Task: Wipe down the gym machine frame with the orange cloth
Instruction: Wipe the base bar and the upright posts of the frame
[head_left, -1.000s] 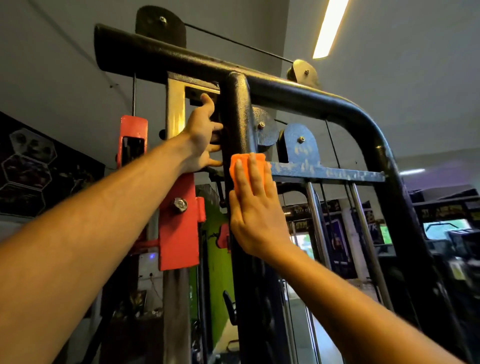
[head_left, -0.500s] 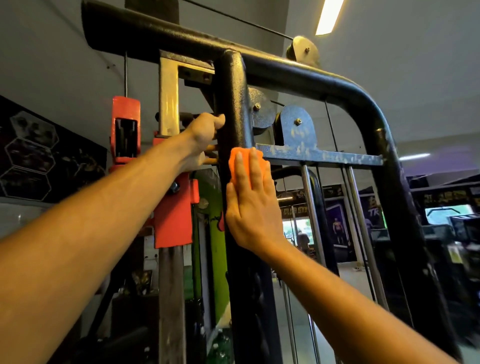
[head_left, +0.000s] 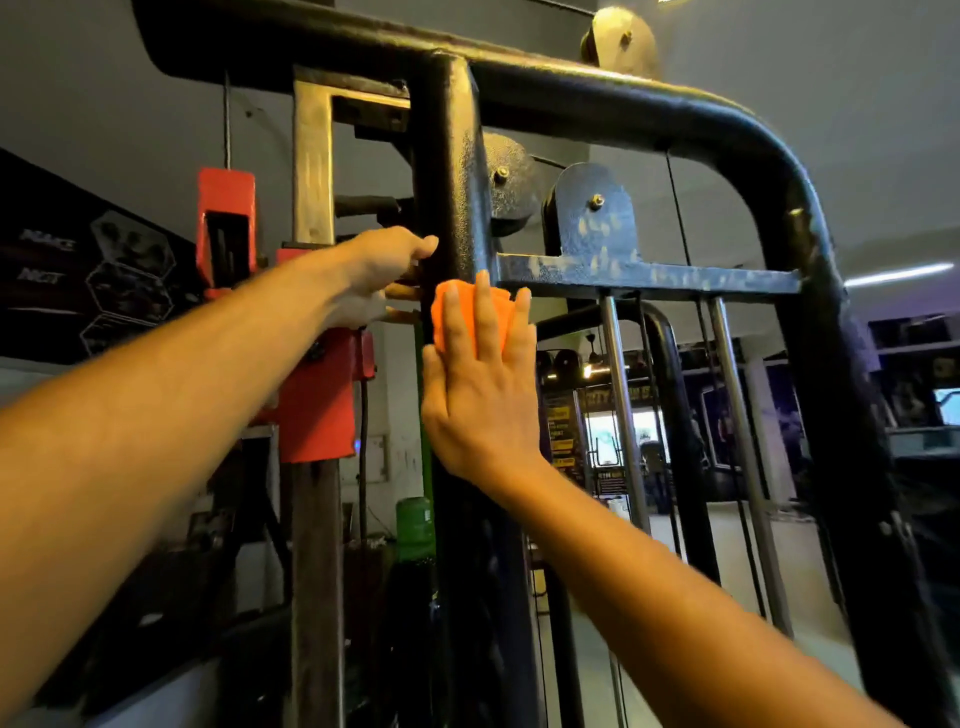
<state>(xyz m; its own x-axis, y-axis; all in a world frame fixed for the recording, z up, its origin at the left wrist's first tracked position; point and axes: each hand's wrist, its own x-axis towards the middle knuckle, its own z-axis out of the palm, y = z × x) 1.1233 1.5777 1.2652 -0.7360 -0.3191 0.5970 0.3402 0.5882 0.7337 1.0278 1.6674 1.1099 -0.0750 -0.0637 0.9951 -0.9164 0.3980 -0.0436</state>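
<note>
Grey ceiling (head_left: 831, 78), dark poster wall (head_left: 62, 291), lit ceiling strip (head_left: 904, 274).

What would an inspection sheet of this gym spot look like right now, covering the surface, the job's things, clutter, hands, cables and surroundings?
Surface: black upright post of the machine frame, paint speckled; blue crossbar chipped.
Job's things: orange cloth pressed flat against the post.
Clutter: green bottle low beside the post.
Hands: right hand flat, fingers straight over the cloth; left hand holds the post's left side, fingers curled behind it.
Cables: thin cable running down behind the crossbar; two steel guide rods below it.
Surroundings: red bracket on the left upright, dark wall posters, more gym equipment behind.
</note>
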